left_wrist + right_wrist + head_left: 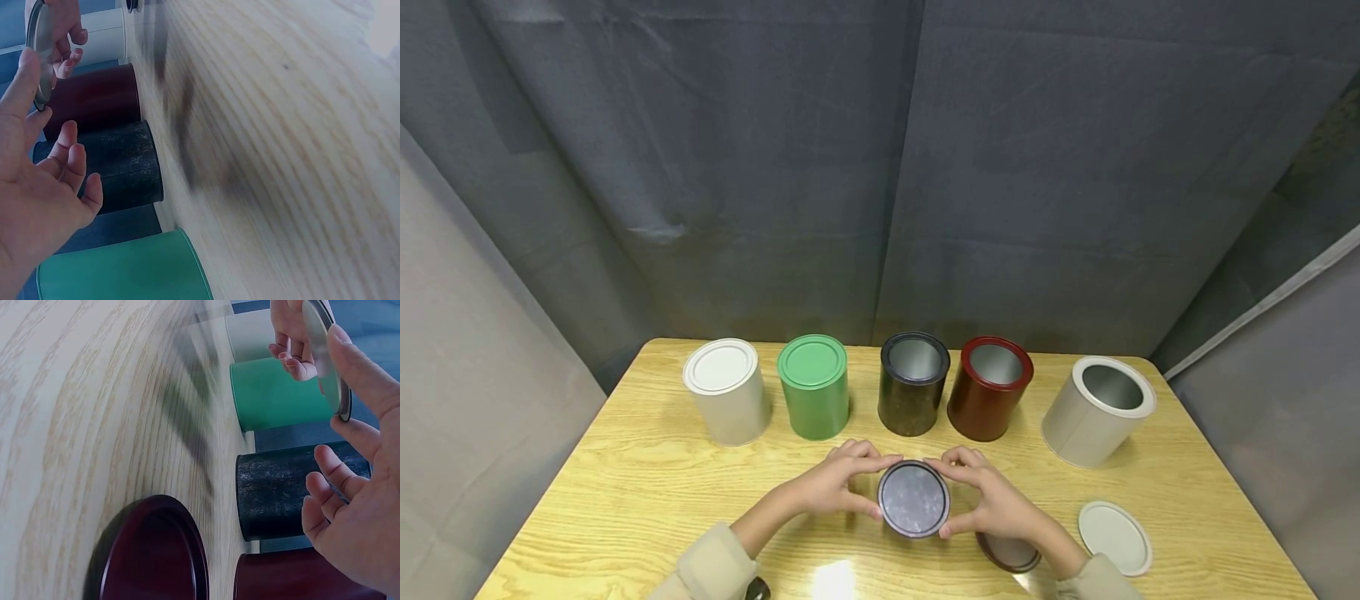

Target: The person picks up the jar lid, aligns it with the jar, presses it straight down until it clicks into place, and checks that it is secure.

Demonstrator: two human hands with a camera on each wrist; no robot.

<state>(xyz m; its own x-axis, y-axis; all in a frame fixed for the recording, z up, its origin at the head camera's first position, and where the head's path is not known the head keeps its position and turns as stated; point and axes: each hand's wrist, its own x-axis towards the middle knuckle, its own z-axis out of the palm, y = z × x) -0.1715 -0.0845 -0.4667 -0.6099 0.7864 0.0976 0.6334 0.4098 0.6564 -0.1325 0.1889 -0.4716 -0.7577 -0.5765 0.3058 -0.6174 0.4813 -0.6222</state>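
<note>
Left sleeve [718,562] and right sleeve [1097,577] enter at the lower edge of the head view, nearest the camera. Beyond them extends a wood-grain table [625,492]. Five cans stand along its far side: white can [730,417] and green can [815,408], both lidded; dark can [910,408], red can [985,414] and off-white can [1078,429], all open-topped. Left hand [842,483] and right hand [985,497] face each other before the dark can. Each pinches one side of a dark lid [913,498] between thumb and index finger; the remaining fingers are loosely bent, off the lid. The dark lid is held above the tabletop, between the hands and nearer the person than the dark can. A pale lid [1116,537] lies flat at the right; a dark red lid [1011,553] lies partly hidden by the right hand.

Handling assessment: the dark lid appears to be thin metal, probably light and stiff, with little risk of breakage. Its smooth face would likely slip under flat fingertips. Recommended hold: opposite points on the rim, as at present, avoiding pressure on the centre.
</note>
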